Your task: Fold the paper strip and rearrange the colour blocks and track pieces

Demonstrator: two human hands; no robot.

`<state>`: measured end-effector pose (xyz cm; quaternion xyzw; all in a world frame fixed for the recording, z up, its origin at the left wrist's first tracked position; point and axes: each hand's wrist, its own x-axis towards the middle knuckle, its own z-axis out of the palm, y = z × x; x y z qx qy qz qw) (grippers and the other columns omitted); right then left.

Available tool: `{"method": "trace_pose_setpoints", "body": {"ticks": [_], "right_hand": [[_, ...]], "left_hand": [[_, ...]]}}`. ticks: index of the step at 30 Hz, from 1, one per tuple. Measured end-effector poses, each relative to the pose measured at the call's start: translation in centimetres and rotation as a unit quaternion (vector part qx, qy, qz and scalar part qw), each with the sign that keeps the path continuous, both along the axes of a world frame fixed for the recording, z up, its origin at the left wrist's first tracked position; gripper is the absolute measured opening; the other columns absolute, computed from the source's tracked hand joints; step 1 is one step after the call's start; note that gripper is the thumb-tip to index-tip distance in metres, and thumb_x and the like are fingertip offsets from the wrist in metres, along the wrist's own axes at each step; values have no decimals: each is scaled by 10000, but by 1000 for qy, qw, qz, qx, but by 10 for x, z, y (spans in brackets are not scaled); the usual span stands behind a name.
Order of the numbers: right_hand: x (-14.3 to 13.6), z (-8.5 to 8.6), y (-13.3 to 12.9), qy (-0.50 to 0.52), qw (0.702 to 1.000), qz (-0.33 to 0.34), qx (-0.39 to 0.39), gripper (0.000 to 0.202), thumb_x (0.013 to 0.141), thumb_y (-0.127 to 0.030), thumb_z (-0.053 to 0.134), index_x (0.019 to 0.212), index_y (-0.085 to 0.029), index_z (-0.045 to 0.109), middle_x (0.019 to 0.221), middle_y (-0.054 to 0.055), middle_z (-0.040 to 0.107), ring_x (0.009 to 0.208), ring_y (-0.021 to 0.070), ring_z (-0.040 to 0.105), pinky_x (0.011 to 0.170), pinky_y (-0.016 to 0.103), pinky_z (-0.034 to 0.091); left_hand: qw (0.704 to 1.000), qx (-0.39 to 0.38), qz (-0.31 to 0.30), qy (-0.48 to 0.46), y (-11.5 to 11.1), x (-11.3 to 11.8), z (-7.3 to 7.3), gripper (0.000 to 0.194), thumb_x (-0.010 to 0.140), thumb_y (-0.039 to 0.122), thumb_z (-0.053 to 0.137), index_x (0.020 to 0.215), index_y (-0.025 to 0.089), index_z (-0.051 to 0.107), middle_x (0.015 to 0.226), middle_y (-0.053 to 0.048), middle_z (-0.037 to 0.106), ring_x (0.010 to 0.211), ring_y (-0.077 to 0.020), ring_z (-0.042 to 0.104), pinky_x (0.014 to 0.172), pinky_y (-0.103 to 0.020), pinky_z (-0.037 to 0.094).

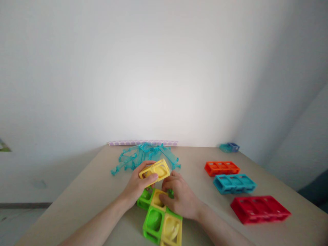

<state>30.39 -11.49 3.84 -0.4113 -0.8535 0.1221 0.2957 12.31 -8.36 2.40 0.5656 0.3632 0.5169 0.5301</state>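
My left hand (137,181) is closed round a yellow block piece (161,169), a hollow frame with rounded openings, held tilted above the table. Below it lies a joined group of green blocks (153,220) and yellow blocks (172,228), set in a chequered pattern near the table's front. On the far right part of that group, my right hand (180,196) has its fingers curled over a yellow block and a green one beside it. Its fingertips are partly hidden, and the lower end of the group runs out of view.
Translucent teal track pieces (146,155) lie heaped behind my hands, before a purple patterned strip (143,142) by the wall. To the right stand an orange block row (222,168), a blue one (235,183) and a red one (260,209). A dark blue block (233,147) sits at the back right corner.
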Motion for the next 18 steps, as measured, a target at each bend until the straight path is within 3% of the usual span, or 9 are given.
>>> {"method": "trace_pose_setpoints", "body": {"ticks": [5, 10, 18], "right_hand": [[-1, -3, 4, 65, 997, -16, -30, 138, 792, -180, 625, 657, -196, 604, 761, 24, 643, 802, 191, 570, 759, 325, 440], [2, 0, 5, 133, 989, -25, -56, 220, 885, -232, 542, 674, -180, 579, 778, 24, 607, 722, 153, 565, 662, 275, 428], [3, -4, 4, 182, 982, -10, -47, 258, 930, -319, 492, 727, -179, 568, 763, 23, 581, 708, 152, 528, 659, 278, 411]], "left_hand": [[1000, -8, 26, 1, 4, -5, 2, 435, 718, 389, 729, 1080, 194, 586, 604, 63, 544, 460, -73, 442, 410, -169, 316], [998, -41, 43, -2, 8, -10, 2, 455, 728, 418, 713, 1097, 185, 586, 605, 58, 542, 444, -77, 462, 396, -168, 307], [998, -56, -31, -27, 8, -11, -1, 389, 753, 375, 708, 1076, 189, 596, 772, -9, 662, 618, -135, 607, 569, -222, 465]]}}
